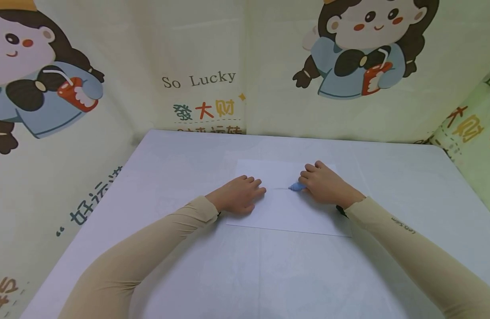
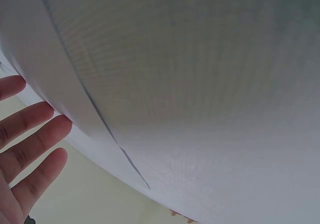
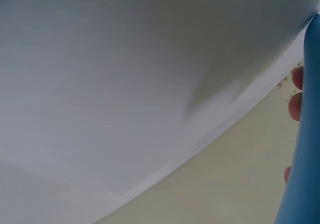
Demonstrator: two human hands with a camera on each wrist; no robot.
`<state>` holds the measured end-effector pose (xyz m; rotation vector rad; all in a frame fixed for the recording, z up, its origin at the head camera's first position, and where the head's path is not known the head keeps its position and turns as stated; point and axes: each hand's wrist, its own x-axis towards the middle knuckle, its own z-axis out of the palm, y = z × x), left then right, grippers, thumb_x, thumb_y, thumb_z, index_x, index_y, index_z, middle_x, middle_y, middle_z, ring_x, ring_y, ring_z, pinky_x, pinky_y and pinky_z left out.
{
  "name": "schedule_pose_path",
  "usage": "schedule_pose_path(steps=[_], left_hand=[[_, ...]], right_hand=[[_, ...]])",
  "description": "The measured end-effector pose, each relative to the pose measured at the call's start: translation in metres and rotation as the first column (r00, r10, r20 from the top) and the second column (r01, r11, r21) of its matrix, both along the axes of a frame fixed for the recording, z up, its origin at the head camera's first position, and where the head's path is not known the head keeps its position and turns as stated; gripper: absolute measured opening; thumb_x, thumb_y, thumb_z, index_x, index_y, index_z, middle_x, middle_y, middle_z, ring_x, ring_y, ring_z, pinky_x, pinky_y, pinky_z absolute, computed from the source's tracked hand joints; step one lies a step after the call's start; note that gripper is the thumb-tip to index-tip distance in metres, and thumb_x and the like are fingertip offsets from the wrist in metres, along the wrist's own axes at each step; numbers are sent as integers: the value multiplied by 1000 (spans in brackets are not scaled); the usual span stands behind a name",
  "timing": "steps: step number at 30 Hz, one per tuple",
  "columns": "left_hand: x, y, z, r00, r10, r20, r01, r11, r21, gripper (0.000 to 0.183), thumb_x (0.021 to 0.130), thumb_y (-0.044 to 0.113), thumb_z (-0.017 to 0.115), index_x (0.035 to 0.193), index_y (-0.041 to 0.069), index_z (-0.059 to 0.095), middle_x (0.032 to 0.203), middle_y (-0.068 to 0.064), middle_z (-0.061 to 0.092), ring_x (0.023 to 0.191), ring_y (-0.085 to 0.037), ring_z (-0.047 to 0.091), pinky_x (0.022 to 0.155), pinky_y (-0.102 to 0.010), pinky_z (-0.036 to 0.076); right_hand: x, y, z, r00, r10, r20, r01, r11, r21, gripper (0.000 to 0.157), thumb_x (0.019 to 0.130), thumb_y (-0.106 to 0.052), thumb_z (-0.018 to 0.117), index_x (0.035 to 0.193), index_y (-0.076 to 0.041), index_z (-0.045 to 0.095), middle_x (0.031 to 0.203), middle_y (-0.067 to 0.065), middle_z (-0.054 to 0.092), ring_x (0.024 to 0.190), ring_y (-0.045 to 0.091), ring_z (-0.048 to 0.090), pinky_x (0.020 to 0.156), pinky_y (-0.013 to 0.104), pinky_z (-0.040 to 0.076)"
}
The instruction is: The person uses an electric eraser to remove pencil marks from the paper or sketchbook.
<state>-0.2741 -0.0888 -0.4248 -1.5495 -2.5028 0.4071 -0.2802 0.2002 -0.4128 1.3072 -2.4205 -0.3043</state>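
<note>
A white sheet of paper (image 1: 285, 217) lies on the white table. On its left part rests my left hand (image 1: 239, 195), fingers spread and holding nothing; the left wrist view shows its fingers (image 2: 40, 131) near the sheet's edge. My right hand (image 1: 324, 184) grips a thick blue pen (image 1: 297, 186) over the right part of the sheet. The pen's tip points left and meets the paper at the end of a short faint line (image 1: 280, 188). In the right wrist view the blue pen (image 3: 307, 134) fills the right edge, with fingertips (image 3: 295, 106) showing behind it.
The white-covered table (image 1: 189, 274) stretches around the sheet on all sides. Behind it hangs a cream curtain (image 1: 277, 110) with cartoon figures and lettering, which also runs along the left and right sides.
</note>
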Motion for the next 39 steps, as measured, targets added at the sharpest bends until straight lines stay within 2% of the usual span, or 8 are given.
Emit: schedule_pose_path(steps=[25, 39], left_hand=[[2, 0, -2, 1000, 0, 1, 0, 1000, 12, 32, 85, 29, 51, 112, 13, 51, 92, -1, 53, 77, -17, 50, 74, -30, 43], [4, -1, 1, 1000, 3, 3, -3, 1000, 13, 31, 84, 29, 52, 111, 13, 51, 91, -1, 53, 76, -18, 50, 73, -30, 42]], right_hand=[[0, 1, -3, 1000, -24, -17, 24, 999, 29, 22, 75, -21, 75, 81, -6, 60, 76, 4, 58, 74, 21, 45, 69, 36, 34], [1, 0, -3, 1000, -5, -14, 6, 1000, 24, 22, 76, -21, 75, 82, -7, 61, 76, 3, 59, 74, 20, 47, 70, 36, 35]])
